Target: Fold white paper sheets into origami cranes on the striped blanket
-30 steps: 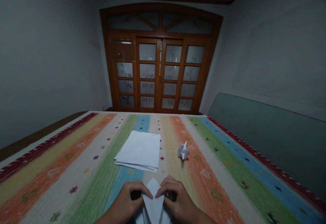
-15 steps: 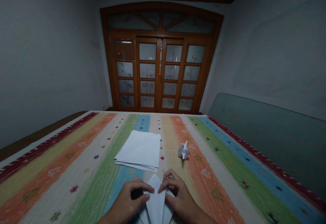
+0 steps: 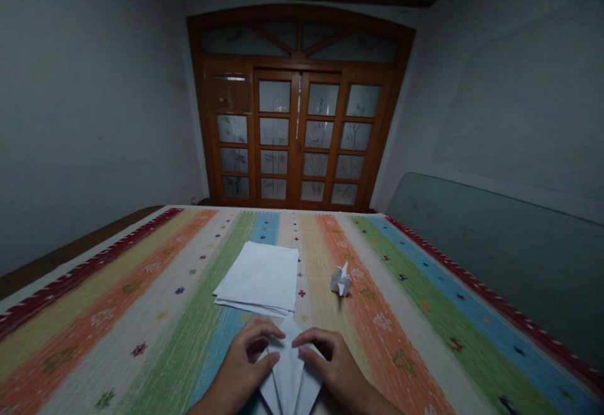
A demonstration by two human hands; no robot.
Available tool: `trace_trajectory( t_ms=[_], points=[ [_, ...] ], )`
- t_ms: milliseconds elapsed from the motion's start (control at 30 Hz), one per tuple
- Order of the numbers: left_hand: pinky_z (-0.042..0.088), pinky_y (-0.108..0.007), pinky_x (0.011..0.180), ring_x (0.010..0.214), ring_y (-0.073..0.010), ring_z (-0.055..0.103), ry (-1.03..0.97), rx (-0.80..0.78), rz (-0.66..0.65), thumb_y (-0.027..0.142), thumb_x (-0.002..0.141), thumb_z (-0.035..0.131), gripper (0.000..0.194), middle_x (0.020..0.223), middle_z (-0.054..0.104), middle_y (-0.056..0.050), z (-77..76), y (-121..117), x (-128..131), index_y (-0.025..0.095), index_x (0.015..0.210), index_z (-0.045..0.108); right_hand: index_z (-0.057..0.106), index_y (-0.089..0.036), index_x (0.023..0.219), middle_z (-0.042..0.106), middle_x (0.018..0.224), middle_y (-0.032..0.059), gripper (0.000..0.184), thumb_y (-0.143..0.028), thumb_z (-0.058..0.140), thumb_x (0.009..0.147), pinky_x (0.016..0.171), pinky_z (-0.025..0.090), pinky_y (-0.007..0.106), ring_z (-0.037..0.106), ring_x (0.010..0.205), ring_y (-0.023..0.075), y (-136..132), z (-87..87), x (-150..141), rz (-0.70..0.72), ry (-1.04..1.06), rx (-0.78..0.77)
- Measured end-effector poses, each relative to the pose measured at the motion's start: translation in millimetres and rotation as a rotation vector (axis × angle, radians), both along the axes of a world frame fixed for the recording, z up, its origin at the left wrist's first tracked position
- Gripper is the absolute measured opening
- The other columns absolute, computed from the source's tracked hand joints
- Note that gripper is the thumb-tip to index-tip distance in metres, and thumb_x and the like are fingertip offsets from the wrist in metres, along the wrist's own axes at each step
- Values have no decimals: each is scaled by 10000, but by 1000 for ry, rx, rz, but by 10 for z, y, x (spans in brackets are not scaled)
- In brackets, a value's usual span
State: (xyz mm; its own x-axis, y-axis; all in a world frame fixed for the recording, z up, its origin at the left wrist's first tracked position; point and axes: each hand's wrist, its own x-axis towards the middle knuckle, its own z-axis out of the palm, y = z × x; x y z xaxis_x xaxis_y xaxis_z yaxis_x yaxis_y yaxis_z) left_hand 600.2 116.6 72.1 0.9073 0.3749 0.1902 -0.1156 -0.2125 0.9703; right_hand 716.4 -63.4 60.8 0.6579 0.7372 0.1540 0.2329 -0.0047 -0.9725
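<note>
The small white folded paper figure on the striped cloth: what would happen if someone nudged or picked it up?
The small white folded paper figure looks very light, being only paper, so a nudge would probably tip it. Its raised points look easily creased if pinched.

A woven cover (image 3: 117, 333) in rainbow stripes, edged in dark red, spreads across the lower half of the frame. A stack of white paper sheets (image 3: 257, 278) lies near its centre, with a small folded paper figure (image 3: 340, 280) to the right and a pointed paper fold (image 3: 289, 380) at bottom centre, just below the stack.
</note>
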Motion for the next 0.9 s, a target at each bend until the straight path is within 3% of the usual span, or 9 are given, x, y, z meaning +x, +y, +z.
trace_trajectory(
  t_ms=[133,267,433,533,633,767,900],
  points=[
    [501,-370,924,1090,-298,648,22,-45,1,312,711,757,299,1100,736,-105,-27,-19,8,205,990,770,809,-205,888,800,930,97,218,-389,768,777,915,543,414,723,951,305,35,56,-17,-18,22,-6],
    [520,-351,849,918,-280,698,82,-11,-45,381,759,717,237,910,783,-82,36,-36,6,186,879,777,776,-188,880,780,904,88,202,-365,750,785,847,545,369,716,910,280,50,71,-16,-16,27,70],
    [520,-360,834,894,-294,711,150,0,-26,403,748,701,271,900,805,-89,90,-57,10,181,865,804,672,-185,1080,660,664,-11,414,-500,735,819,573,442,261,614,600,181,52,46,-8,29,145,76],
    [515,-368,832,902,-303,715,145,-15,-15,429,766,687,305,914,801,-102,73,-53,15,168,876,799,622,-175,1200,603,602,-46,558,-554,743,808,541,374,232,535,534,142,53,48,-12,65,231,69],
    [518,-361,790,856,-294,717,136,-22,-23,467,781,683,342,904,796,-104,49,-45,12,160,889,788,660,-153,1203,551,565,-60,562,-547,742,812,536,337,226,476,528,124,54,53,-11,61,207,50],
    [530,-364,799,859,-293,726,152,-37,-26,432,759,698,330,942,803,-108,39,-43,10,161,923,789,702,-130,1207,574,560,-44,577,-521,755,787,544,380,242,509,540,140,66,20,2,20,168,8],
    [534,-373,852,924,-306,730,159,-20,2,386,735,692,291,972,812,-112,40,-47,21,171,900,800,779,-110,1001,714,676,46,457,-472,795,724,594,464,275,645,625,199,100,-20,11,11,199,-27]
  ],
)
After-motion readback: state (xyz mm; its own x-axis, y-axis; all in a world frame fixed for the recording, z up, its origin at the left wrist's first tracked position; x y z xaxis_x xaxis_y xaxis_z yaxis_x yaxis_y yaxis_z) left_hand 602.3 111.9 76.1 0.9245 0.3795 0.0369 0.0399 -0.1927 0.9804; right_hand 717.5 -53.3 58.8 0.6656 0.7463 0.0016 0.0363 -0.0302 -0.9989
